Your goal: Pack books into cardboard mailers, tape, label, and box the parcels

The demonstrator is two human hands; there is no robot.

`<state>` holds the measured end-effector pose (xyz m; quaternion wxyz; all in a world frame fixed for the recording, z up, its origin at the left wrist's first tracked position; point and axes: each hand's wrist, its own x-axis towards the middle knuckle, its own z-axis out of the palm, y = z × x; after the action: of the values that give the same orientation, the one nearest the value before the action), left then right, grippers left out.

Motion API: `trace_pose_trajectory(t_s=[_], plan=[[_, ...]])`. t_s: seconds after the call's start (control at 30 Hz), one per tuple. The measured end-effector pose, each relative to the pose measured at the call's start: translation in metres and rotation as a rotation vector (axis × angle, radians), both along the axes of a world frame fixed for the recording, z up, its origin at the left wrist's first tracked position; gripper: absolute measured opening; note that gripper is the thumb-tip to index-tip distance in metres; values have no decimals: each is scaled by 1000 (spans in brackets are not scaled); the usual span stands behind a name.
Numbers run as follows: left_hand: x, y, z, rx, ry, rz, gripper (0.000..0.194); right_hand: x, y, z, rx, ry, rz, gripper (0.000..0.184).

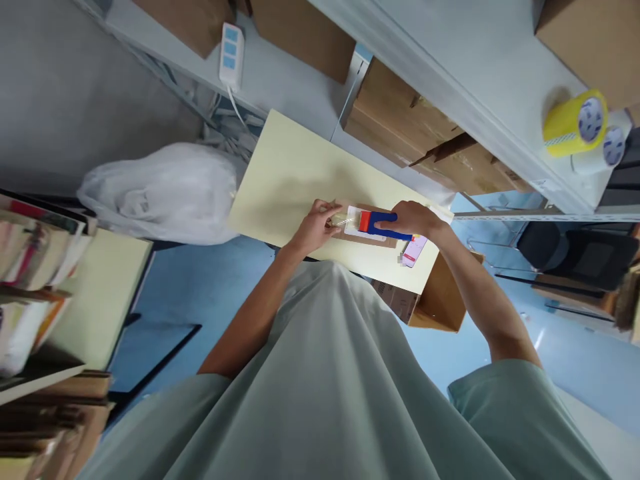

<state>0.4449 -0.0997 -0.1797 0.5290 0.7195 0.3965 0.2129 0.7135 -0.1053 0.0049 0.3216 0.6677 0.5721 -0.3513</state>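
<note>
My right hand is closed round the blue handle of a blue-and-red tape dispenser, held over a brown cardboard parcel. To its left, the curved fingers and thumb of my left hand are at a shiny, yellowish see-through piece that looks like clear tape; its exact shape is blurred. A white label shows on the parcel, partly covered by the dispenser. Just below my right hand, a phone with a lit pinkish screen lies on the pale yellow tabletop.
A stuffed white plastic bag sits left of the tabletop. Behind are cardboard boxes and a power strip. Yellow tape rests on the upper right shelf. An open carton stands below the right edge.
</note>
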Motion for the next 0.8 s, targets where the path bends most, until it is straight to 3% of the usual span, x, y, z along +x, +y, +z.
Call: trace_pose_trajectory(t_s=[0.17,0.3,0.57,0.67,0.8], plan=[[20,-13,9,-34,117,315,27,3,-8,-8,43,45,-51,72],[32,-25,10,-136,155,552,30,3,-14,-9,55,79,-81,73],[29,-33,6,-152,168,605,27,18,-31,-9,36,191,-124,68],[28,-32,4,-166,172,597,28,48,-44,2,2,212,-156,71],[28,-29,2,-136,167,585,31,102,-73,31,-57,207,-217,78]])
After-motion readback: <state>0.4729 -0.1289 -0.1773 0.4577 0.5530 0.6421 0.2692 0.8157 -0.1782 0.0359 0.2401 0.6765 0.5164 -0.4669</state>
